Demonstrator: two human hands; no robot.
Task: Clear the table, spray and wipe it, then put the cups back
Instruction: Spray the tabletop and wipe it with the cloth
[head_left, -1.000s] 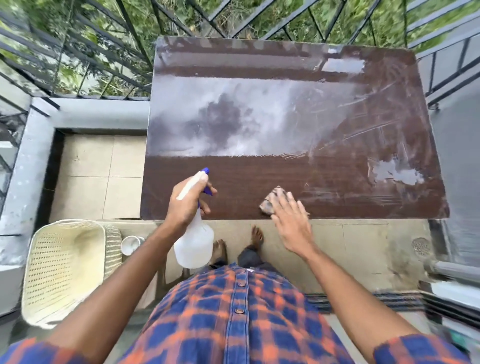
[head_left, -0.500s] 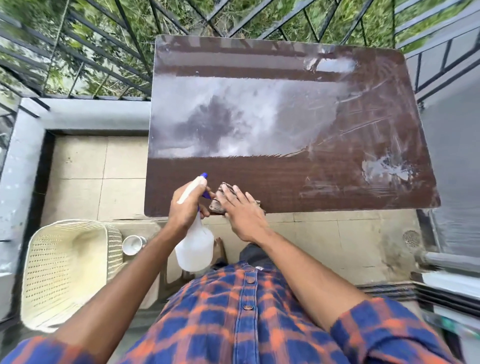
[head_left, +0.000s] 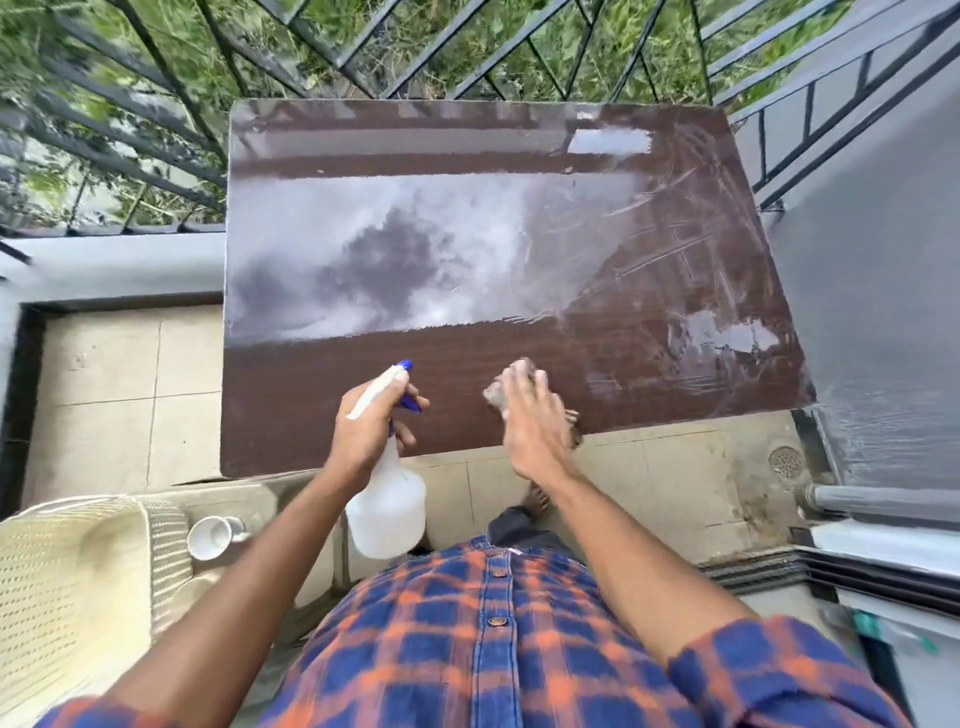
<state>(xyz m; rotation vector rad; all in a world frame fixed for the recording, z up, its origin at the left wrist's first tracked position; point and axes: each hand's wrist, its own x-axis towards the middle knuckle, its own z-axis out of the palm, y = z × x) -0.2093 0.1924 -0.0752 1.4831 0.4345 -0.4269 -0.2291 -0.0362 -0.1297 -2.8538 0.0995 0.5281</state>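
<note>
A dark brown, wood-grain rectangular surface (head_left: 311, 410) stands on a balcony with a beige tiled floor (head_left: 119, 374), its far edge against a black metal railing (head_left: 363, 57). Much of the surface's far half carries a wet grey sheen, and pale smear marks run across its right side.

The left hand (head_left: 366, 428) holds a translucent white plastic spray bottle (head_left: 387, 512) over the near edge of the surface. Its fingers (head_left: 410, 402) are curled round the bottle's neck, 1 of them on the blue trigger, and the blue-tipped nozzle points away from the person. The bottle's side is plain, with no label facing the camera.

The right hand (head_left: 530, 423) lies on a small grey-brown cleaning cloth (head_left: 498, 392) near the same edge, right of the bottle. Its fingers are straight and close together, pressing the cloth flat against the surface; bits of cloth show past the fingertips and beside the palm.

1 white cup (head_left: 210, 538) sits on its side off the surface, low at the left, just beside a cream woven plastic basket (head_left: 67, 587). The person wears a blue and orange checked shirt (head_left: 493, 654). A round floor drain (head_left: 785, 461) lies to the right.
</note>
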